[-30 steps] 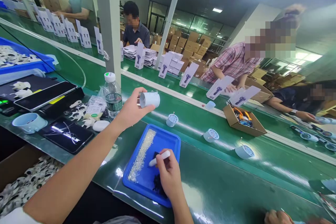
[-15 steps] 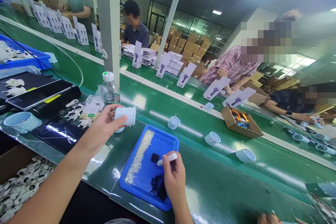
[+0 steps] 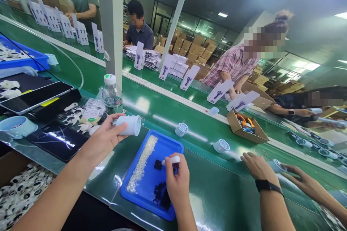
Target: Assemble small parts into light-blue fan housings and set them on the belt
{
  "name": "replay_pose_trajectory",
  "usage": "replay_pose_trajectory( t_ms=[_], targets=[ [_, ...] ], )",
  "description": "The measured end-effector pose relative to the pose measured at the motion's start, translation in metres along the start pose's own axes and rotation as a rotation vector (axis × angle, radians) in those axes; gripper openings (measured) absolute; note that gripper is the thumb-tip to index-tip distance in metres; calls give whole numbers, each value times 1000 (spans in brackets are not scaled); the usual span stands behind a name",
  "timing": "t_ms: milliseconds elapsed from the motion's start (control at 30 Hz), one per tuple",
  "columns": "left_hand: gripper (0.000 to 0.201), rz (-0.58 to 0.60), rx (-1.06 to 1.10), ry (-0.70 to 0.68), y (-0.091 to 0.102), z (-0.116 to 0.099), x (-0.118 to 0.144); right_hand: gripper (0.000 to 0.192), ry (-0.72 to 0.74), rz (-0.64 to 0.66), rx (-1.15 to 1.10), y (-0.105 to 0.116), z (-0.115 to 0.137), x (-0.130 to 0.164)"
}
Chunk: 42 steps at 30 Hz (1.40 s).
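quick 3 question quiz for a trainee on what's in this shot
1. True or false: the left hand holds a white cylindrical part above the belt.
2. What colour is the tray under the right hand?
3. What does the right hand pinch? A) a scissors B) a small white tool C) a water bottle

Key: 1 true. 2 blue. 3 B; the water bottle stands untouched beyond the left hand.

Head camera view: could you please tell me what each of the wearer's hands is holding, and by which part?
The left hand grips a white cylindrical housing by its closed end. The right hand pinches a white pen-like tool near its rear end.
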<state>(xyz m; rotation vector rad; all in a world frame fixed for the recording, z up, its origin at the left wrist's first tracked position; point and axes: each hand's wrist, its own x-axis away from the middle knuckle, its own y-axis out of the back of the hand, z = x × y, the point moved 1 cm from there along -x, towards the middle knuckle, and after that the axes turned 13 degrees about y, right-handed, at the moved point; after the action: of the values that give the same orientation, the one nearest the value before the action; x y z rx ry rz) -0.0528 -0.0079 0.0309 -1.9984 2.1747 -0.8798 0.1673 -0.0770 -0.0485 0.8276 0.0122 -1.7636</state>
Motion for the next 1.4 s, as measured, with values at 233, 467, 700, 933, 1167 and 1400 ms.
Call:
replay_pose_trajectory(
  t_ms=[233,467,700,933,1167,1400],
  targets=[
    [21,64,142,76,-5,7,3,14,-47,-145,-198,3,26,-1],
    [19,130,16,213,-13,32,14,13,-51,-401,-377,9,38,14],
    [14,178,-57,253,-25,49,23,14,103,-487,-359,13,30,20],
    [17,20,-37,191,-6,40,21,23,-112,-145,-112,8,-5,15],
    [16,5,-25,187,3,41,23,25,-143,-74,-117,3,-16,16],
    [14,11,-48,211,1,43,23,23,-102,-42,-76,3,-16,13]
  ],
)
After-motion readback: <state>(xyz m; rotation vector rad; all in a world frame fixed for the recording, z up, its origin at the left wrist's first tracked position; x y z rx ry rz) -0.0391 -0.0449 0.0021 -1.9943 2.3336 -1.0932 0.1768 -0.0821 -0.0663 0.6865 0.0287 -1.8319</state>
